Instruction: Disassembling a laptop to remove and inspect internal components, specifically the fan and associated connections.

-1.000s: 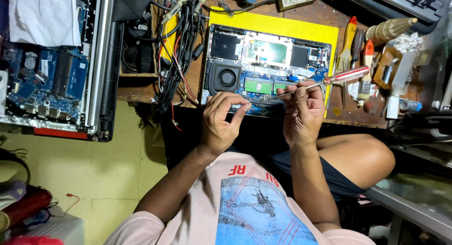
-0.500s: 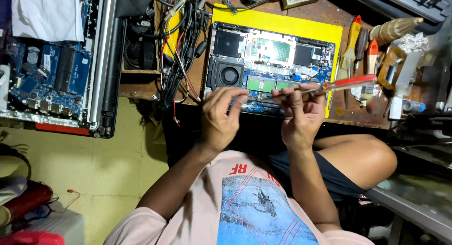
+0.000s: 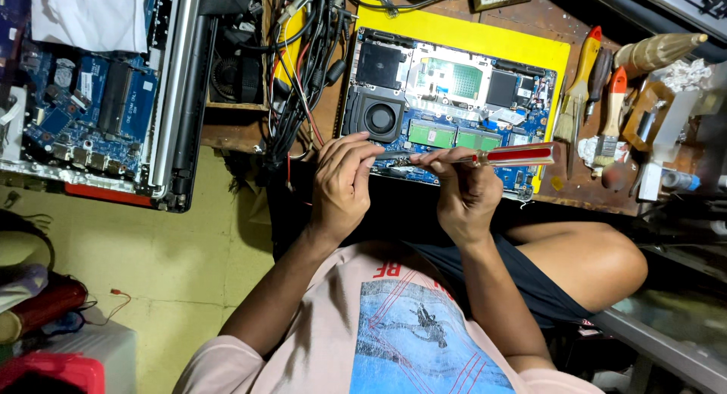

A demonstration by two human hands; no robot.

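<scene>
Change since a second ago: the screwdriver point(image 3: 506, 155) has swung from a slant to lie level above the near edge of the opened laptop point(image 3: 454, 106); both hands have lifted off the board and come together in front of it.
Right hand point(image 3: 463, 193): fingers wrapped round the screwdriver where the metal shaft meets the red, clear handle; the handle juts out to the right.
Left hand point(image 3: 344, 186): fingers narrowed to a pinch at the tip end of the shaft; whether a screw sits between them cannot be told.
Screwdriver: held between the two hands, off the surface, over the laptop's front rim.
Opened laptop: bottom cover off, black fan at its left, blue board and green memory strips showing; it lies on a yellow mat point(image 3: 469, 34) on the wooden surface point(image 3: 575, 189).
Right of the mat: two brushes with orange handles point(image 3: 583, 76) and a rolled paper cone point(image 3: 655, 53) lie among small clutter.
Left of the laptop: a bundle of black and red cables point(image 3: 303, 68) hangs over the surface edge.
Far left: a second opened machine with a blue board point(image 3: 83, 106), a white cloth point(image 3: 87, 15) lying on its top part.
Person: seated, pale pink shirt with a blue print, bare knee at the right.
</scene>
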